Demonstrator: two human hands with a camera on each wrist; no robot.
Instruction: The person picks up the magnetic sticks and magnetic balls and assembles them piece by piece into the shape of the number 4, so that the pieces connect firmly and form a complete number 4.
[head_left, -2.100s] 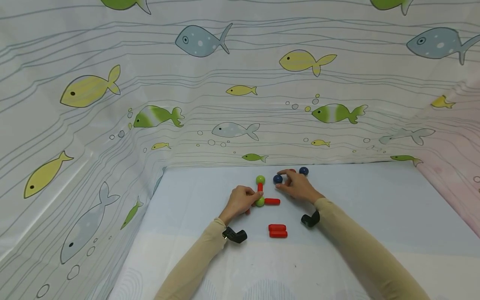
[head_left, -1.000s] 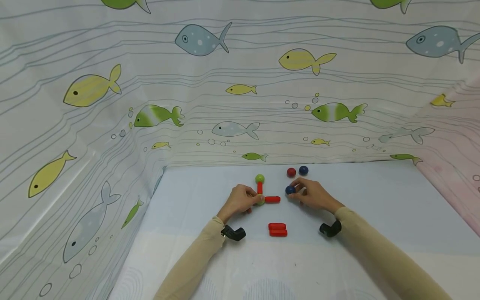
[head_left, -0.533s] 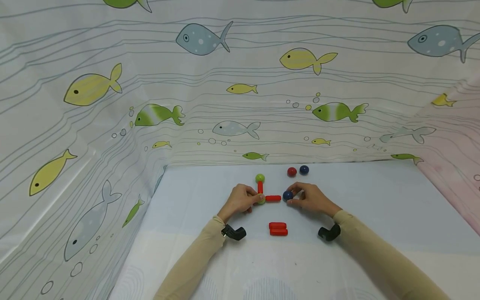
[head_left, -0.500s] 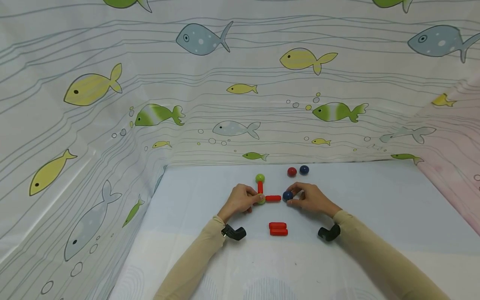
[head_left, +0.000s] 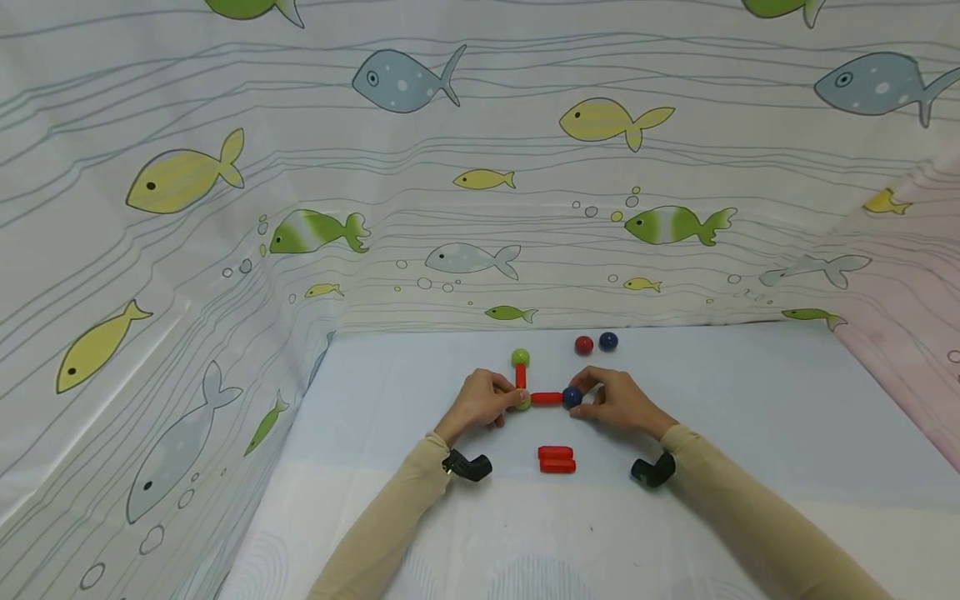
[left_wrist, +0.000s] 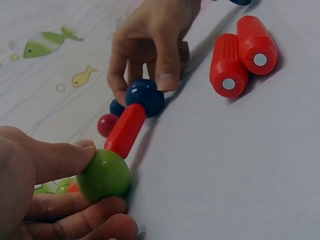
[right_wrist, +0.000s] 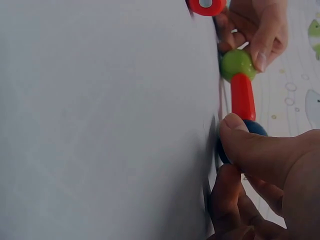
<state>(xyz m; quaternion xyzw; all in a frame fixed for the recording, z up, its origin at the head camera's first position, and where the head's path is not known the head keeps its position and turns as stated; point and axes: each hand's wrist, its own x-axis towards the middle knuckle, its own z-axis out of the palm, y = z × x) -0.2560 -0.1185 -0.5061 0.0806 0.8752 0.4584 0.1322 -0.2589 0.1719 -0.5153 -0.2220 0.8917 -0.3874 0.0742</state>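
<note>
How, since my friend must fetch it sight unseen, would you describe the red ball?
Find the far edge of the table, below the fish backdrop. Just beyond the right hand, the red ball sits left of a loose blue ball. It alone is red among the balls, and round, unlike the red rods.

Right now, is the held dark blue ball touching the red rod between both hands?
Touching: in the left wrist view, the dark blue ball meets the red rod with no visible gap.

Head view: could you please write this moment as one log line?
left hand: pinches green ball | right hand: pinches blue ball | red rod: touches both balls
</note>
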